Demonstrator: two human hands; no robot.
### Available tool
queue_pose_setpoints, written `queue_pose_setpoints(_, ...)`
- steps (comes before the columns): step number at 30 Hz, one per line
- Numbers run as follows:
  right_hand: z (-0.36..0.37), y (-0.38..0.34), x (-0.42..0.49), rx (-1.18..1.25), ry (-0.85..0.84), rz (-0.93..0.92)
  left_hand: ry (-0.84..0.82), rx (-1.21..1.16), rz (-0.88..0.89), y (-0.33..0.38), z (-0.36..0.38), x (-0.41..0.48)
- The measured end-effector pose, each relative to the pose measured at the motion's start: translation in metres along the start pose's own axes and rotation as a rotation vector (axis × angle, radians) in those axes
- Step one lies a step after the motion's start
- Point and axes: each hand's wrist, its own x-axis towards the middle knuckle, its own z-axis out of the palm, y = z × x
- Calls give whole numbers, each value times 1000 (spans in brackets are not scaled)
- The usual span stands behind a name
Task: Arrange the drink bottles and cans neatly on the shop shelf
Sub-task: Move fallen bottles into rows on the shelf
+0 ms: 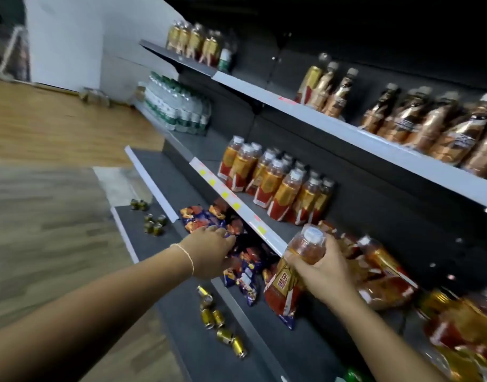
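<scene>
Grey metal shop shelf (264, 92): task looking partly done. The copper-brown plastic bottles (429, 125) on the upper tier and the block of orange-and-red labelled plastic drink bottles (275, 183) mid-tier are standing upright in rows. Toward the right end of the mid tier, a heap of toppled red-and-orange bottles (385, 271) is lying jumbled and still needing standing up. The blue-and-orange snack packets (209, 219) are spilling loose on the tier below. The small gold metal cans (223, 321) are lying scattered along the bottom tier's front edge, unsorted.

The right hand (325, 274) is holding one orange white-capped bottle (294, 268) at the mid tier's front edge, its grip clamped round the shoulder. The left hand (212, 252) is reaching palm-down onto the packets; can't tell whether its grip is closing on any.
</scene>
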Motion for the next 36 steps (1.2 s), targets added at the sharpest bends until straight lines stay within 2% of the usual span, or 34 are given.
queue_pose_setpoints(5, 55, -25, 38, 33, -81, -62, 25, 6, -76, -42, 7, -1)
queue_pose_setpoints(12, 104, -30, 113, 81, -143, -35, 7, -4, -101, -89, 18, 46)
queue_pose_setpoints(20, 130, -33, 236, 49, -25, -17, -19, -11, -55, -127, 12, 147)
queue_pose_setpoints(25, 145, -34, 297, -79, 103, -84, 0, -13, -26, -146, 12, 201)
queue_pose_setpoints(30, 164, -32, 326, -73, 140, -185, 7, -32, -9, -159, 17, 236)
queue_pose_setpoints(36, 182, -29, 338, -363, 170, -333, 18, -57, 25, -168, 22, 265)
